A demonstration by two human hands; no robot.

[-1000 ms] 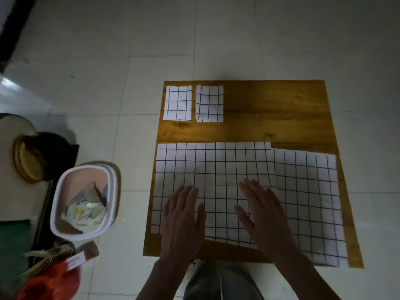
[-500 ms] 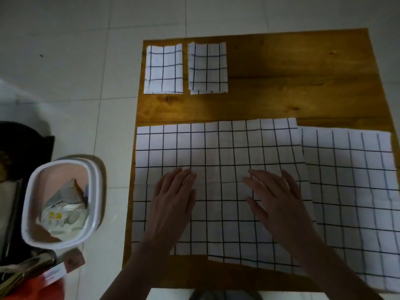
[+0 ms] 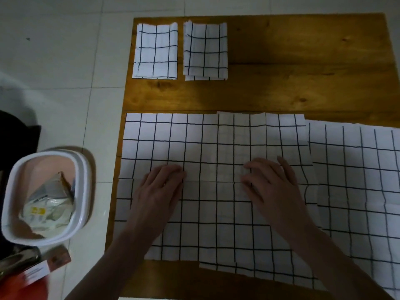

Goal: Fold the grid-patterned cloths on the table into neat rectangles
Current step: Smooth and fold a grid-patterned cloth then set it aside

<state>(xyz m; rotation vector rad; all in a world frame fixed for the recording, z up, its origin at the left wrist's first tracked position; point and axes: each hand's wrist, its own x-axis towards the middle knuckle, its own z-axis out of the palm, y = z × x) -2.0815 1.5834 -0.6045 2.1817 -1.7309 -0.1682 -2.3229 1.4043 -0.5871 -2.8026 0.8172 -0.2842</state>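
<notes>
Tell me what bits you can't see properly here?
- Right cloth: head view's right edge cuts it off.
- Cloth under the hands: left hand and right hand cover it.
- Wrappers in the bin: too dim to read.
- Bottom-left clutter: blurred, cut off.

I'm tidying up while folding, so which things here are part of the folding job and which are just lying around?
Part of the job: spread cloth under left hand and right hand; second spread cloth; two folded cloths; wooden table.

Lying about: white bin with rubbish; red item on the floor.
</notes>
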